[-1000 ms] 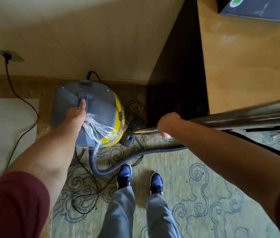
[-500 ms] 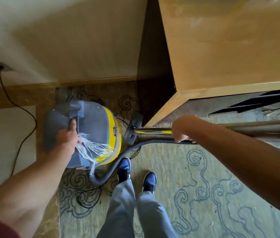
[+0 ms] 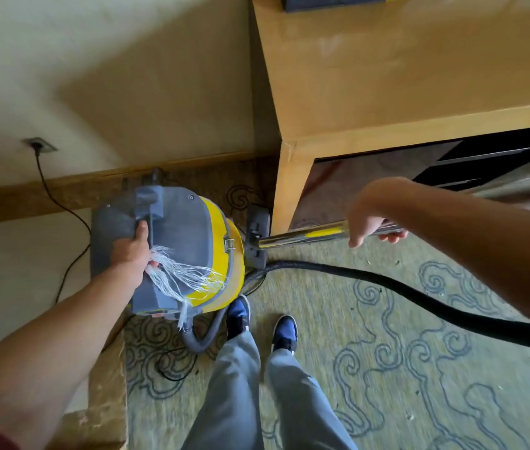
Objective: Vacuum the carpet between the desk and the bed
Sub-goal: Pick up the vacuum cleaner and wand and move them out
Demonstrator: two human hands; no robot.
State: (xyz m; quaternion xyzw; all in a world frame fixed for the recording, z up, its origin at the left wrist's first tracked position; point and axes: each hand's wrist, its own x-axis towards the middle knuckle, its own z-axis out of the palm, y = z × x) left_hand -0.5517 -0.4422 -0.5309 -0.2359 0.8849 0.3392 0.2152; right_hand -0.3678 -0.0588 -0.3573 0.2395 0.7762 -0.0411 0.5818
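Observation:
A grey and yellow canister vacuum (image 3: 189, 241) stands on the patterned green carpet (image 3: 371, 368) near the wall. My left hand (image 3: 132, 250) grips its grey top handle, where white frayed strings hang. My right hand (image 3: 369, 219) holds the chrome wand (image 3: 302, 237), which runs left to the dark floor nozzle (image 3: 257, 237) beside the wooden desk's leg (image 3: 291, 186). The black hose (image 3: 403, 290) curves from the canister's base across the carpet to the right edge. The bed is out of view.
The power cord (image 3: 62, 203) runs from a wall socket (image 3: 40, 145) down over a pale floor strip at left. A dark box (image 3: 332, 0) lies on the desk top. My feet in blue shoes (image 3: 262, 323) stand just right of the canister.
The view has shifted, so canister and desk sit further right and lower. The nozzle now lies against the desk leg, and my right hand has slid rightward along the wand. My left hand keeps the handle.

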